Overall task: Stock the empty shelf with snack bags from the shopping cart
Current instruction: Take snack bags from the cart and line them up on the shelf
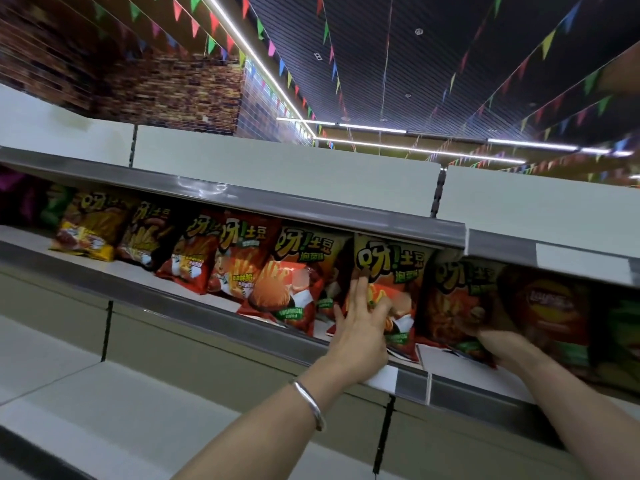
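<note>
Both hands are reaching into the middle shelf [242, 318], where a row of snack bags is standing upright along the shelf floor. The left hand [362, 315], with a silver bangle [309, 403] on its wrist, is lying flat with straight, spread fingers against the front of a green-and-orange snack bag [391, 271], touching it and not curling round it. The right hand [485, 327] is gripping the lower part of the next bag to the right, a dark red-green bag [453, 292], fingers curled on its front; that bag is tilting slightly and touching its neighbour, a blurry dark chip bag [547, 303] further right. More red and yellow bags [239, 261] are sitting to the left in the same row. The shelf above [277, 202] is showing only its grey edge and white back panel. The cart is out of view. Coloured pennant flags [277, 64] are hanging from the ceiling.
</note>
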`<state>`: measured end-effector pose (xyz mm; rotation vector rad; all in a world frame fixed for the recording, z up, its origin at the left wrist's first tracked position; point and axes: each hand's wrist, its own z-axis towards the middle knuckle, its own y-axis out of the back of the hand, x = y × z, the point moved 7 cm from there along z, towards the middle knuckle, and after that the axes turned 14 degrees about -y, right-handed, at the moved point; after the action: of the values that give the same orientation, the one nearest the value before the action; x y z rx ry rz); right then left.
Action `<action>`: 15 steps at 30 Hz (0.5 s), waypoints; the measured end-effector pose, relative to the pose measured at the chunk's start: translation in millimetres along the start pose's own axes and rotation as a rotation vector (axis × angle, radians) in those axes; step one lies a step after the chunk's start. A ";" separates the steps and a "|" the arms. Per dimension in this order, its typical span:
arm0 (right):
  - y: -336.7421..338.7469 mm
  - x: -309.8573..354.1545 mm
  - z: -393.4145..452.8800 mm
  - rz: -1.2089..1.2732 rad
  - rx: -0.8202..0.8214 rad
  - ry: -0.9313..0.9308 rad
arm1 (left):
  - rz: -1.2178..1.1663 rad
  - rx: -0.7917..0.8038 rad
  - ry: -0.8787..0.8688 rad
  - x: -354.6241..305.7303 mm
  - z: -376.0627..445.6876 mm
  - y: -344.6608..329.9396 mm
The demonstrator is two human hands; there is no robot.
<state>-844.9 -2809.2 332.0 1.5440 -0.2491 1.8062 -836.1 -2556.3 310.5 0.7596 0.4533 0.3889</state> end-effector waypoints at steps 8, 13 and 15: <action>8.2 -18.0 -6.8 0.130 0.028 -0.328 | -0.008 -0.043 -0.082 -2.5 -5.1 6.5; 15.1 -4.1 -26.0 -0.154 -0.071 -0.302 | -0.036 -0.085 -0.154 -9.4 -11.5 12.3; 14.3 4.1 -37.3 -0.271 -0.086 -0.273 | -0.060 -0.098 -0.173 -12.4 -16.8 15.4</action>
<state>-882.9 -2796.1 330.5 1.6734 -0.2307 1.3596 -857.9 -2542.6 314.0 0.6763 0.2918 0.2842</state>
